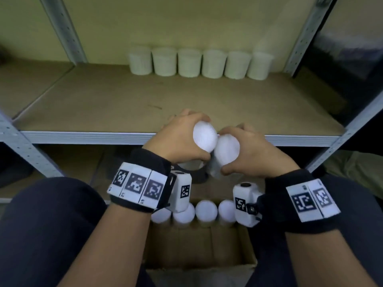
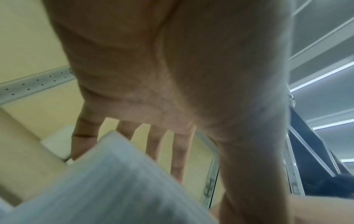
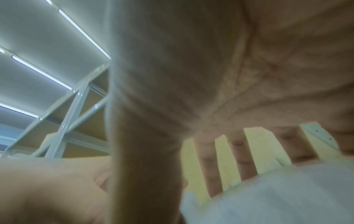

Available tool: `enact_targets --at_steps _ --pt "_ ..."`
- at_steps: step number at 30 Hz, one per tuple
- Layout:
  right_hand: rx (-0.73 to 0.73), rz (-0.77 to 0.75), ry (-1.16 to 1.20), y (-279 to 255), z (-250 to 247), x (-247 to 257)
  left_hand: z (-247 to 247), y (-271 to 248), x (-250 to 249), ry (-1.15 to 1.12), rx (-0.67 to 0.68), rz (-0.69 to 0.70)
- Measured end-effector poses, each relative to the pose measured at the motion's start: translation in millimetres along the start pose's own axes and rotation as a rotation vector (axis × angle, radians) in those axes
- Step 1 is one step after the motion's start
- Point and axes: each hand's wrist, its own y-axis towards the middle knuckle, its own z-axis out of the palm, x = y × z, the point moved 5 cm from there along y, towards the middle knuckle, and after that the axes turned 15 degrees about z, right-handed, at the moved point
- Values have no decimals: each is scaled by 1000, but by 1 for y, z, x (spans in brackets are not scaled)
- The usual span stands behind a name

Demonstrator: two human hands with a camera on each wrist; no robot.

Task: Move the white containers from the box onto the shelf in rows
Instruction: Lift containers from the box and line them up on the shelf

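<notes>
Head view is showing the carry step in full swing. Nearest to the person, the cardboard box (image 1: 199, 251) is sitting on the floor between their knees, and four white containers (image 1: 206, 211) are still standing in a line along its far side, so there's plenty left to shift.

Just above the box, the left hand (image 1: 176, 137) is wrapping its fingers and thumb around one white container (image 1: 204, 135), lid facing up at the camera. The right hand (image 1: 246, 150) is doing the same with a second container (image 1: 224, 151). Both tubs are tilted and touching each other, hanging right at the front rail of the shelf (image 1: 83, 136). On the wrist views the fingers (image 2: 178, 151) are spreading down the far side of each tub with the thumb on the near side, so it's a solid grip on both, though it's all pretty blurry.

Further back, the brown shelf board is running to a yellowish wall, and six tubs (image 1: 199, 63) are standing upright in one row against it, toward the right.

My guess: the next move is reaching both tubs in over the rail, turning them upright, and setting them down just in front of that back row to start a second line. Keeping them from knocking into each other is the fiddly bit.

Grey perforated uprights (image 1: 62, 27) are framing the unit, with strip lights (image 3: 38, 71) overhead.
</notes>
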Motion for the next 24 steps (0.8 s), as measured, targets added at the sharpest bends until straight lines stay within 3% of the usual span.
enact_targets --at_steps 6,11,16,24 --pt "-252 -131 291 -4 -34 8 -35 0 -4 -63 -312 22" --pt "-406 -129 436 15 -32 12 -36 7 12 -72 -495 4" --pt "-487 -111 441 44 -20 12 -25 13 31 -10 -508 -83" --pt "-505 -142 394 55 -17 17 -22 16 38 -27 -515 -74"
